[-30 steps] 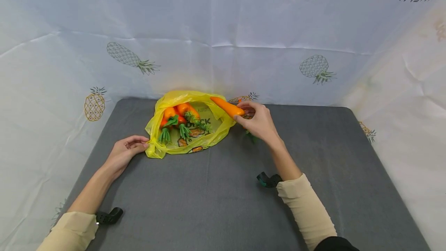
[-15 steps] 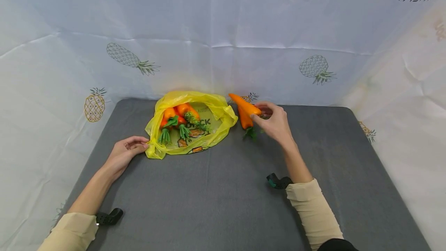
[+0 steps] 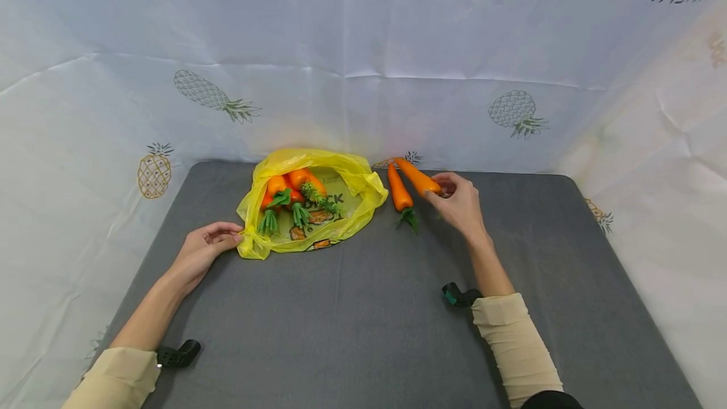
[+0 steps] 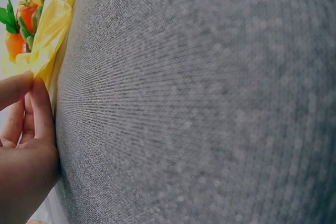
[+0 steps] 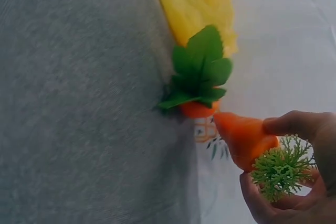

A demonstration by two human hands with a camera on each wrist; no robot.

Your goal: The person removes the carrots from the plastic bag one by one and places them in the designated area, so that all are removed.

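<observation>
My left hand [image 3: 209,246] pinches the near left edge of a yellow plastic bag [image 3: 363,223], thumb against fingertips, as the left wrist view shows. The bag lies with its mouth wide; several orange carrots [image 3: 305,180] with green tops rest inside. To the right of the bag, my right hand [image 3: 459,204] grips a carrot [image 3: 419,177] near its leafy end, between thumb and fingers. Its feathery green top [image 5: 282,170] shows in the right wrist view. Another carrot [image 3: 400,191], with broad green leaves [image 5: 202,69], lies on the table between the bag and that hand.
A grey cloth-covered table [image 3: 341,333] spreads beneath both hands. Behind it hangs a white curtain [image 3: 363,36] printed with pineapples, close to the table's far edge. Dark wrist-worn devices [image 3: 178,353] sit on both forearms.
My right hand has moved right with its carrot, away from the bag's rim and down toward the table, uncovering the carrot lying there. The left hand and bag have stayed put.
</observation>
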